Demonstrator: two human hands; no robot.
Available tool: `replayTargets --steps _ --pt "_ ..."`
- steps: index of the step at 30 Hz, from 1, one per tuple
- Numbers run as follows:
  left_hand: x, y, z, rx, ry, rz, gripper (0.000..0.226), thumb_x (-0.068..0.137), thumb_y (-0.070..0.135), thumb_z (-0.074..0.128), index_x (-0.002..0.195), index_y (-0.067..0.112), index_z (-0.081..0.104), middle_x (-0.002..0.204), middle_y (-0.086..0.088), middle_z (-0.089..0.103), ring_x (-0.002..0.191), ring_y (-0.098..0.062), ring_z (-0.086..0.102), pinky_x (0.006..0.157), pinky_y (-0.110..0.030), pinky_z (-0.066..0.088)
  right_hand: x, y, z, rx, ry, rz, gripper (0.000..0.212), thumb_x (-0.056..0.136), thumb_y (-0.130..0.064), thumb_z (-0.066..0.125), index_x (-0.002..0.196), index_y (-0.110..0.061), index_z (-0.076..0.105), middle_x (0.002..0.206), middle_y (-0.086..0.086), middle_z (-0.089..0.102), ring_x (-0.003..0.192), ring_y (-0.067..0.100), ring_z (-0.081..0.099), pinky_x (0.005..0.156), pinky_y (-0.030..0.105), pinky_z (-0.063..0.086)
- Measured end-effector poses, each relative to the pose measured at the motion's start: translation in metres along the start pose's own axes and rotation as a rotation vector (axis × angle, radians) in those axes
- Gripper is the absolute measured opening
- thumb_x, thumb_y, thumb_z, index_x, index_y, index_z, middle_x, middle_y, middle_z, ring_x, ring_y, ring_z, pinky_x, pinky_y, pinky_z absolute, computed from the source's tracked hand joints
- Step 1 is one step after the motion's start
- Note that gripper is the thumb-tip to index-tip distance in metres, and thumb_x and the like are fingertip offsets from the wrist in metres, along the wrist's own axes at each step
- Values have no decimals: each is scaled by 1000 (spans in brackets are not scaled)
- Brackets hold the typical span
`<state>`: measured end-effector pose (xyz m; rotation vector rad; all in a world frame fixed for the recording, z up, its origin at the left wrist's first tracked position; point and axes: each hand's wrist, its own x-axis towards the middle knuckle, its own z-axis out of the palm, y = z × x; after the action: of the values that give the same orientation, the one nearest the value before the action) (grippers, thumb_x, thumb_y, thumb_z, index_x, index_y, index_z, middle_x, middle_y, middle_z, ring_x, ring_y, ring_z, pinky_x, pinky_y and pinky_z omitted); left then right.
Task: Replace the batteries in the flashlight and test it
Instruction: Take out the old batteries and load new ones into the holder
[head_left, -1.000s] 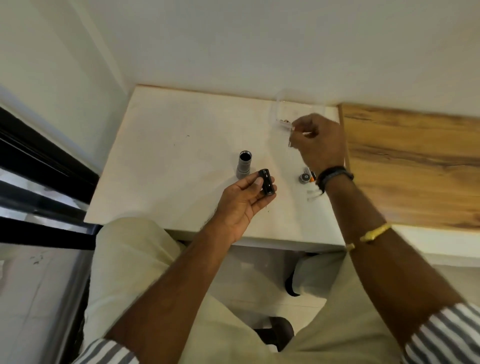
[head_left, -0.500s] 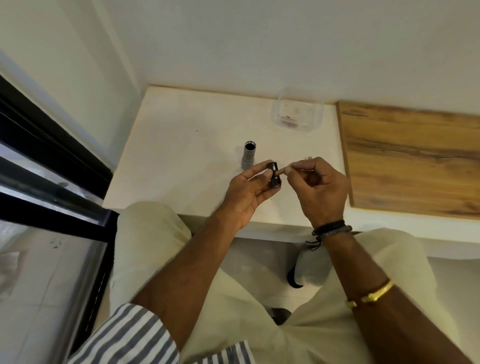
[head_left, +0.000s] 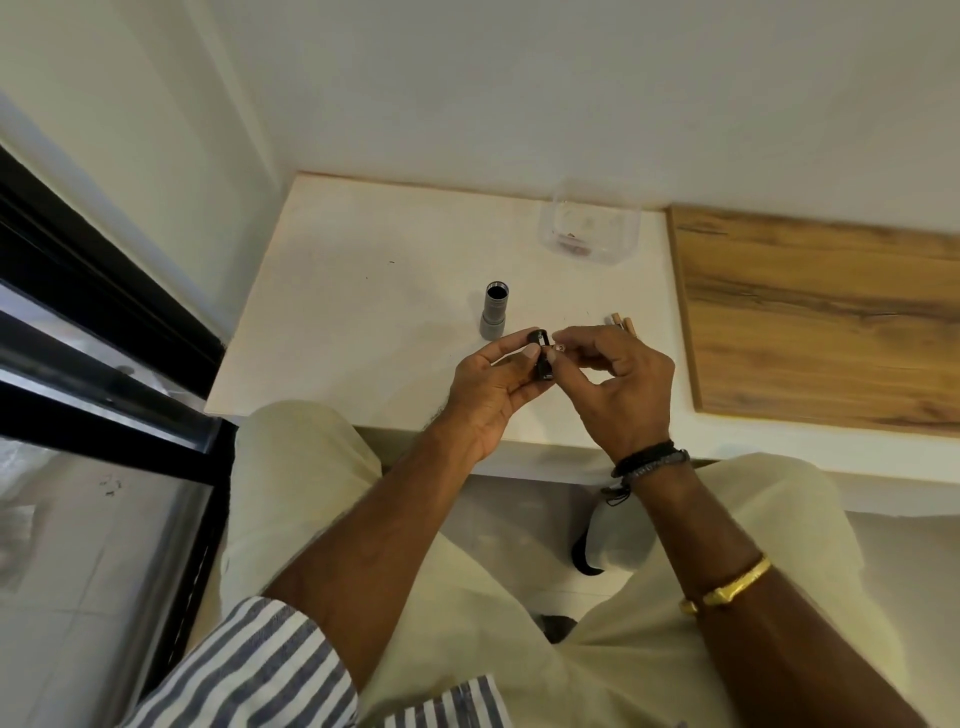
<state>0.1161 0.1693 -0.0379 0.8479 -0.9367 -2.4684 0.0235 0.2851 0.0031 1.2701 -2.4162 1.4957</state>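
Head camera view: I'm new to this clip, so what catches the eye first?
Two hands meet over the table: the left hand holds a black battery holder, and the right hand pinches what looks like a small battery beside it. Behind them a grey flashlight tube stands upright, open end up, with a clear box farther back.

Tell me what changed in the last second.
The right hand came back from the container to the holder, pinching a small battery at its end. The left hand keeps gripping the holder. The flashlight body stands upright on the table as before; the container has not moved.
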Motion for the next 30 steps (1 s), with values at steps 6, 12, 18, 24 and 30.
replayTargets --steps 6,12,18,24,30 --pt "1 -1 -1 -27 38 2 28 95 6 61 123 3 64 108 -14 75 101 -29 72 84 -36 60 4 6 -4 49 -126 57 13 84 -12 81 98 -13 80 88 -5 75 81 8 70 81 3 48" --pt "0 -3 2 21 2 11 27 95 6 62 122 2 63 105 -15 74 98 -29 72 86 -37 59 11 14 -8 98 -203 163 13 81 -6 82 93 -10 81 87 4 77 84 16 73 80 9 52" --pt "-2 -3 4 81 -12 13 29 94 5 63 122 0 61 104 -16 74 99 -32 72 86 -39 59 15 17 -13 47 -256 175 11 83 -8 80 94 -10 81 88 6 78 85 19 73 82 12 54" --pt "-2 -2 4 75 -13 9 26 94 3 62 120 5 63 108 -18 73 104 -32 71 88 -37 58 18 18 -11 45 -316 237 9 83 -10 81 92 -10 82 88 5 77 85 19 71 85 17 54" --pt "1 -3 6 66 -5 -24 22 96 4 60 117 7 66 109 -16 74 104 -30 71 85 -35 59 22 22 -5 35 -303 272 6 83 -11 82 88 -14 82 86 1 77 81 9 69 85 14 54"
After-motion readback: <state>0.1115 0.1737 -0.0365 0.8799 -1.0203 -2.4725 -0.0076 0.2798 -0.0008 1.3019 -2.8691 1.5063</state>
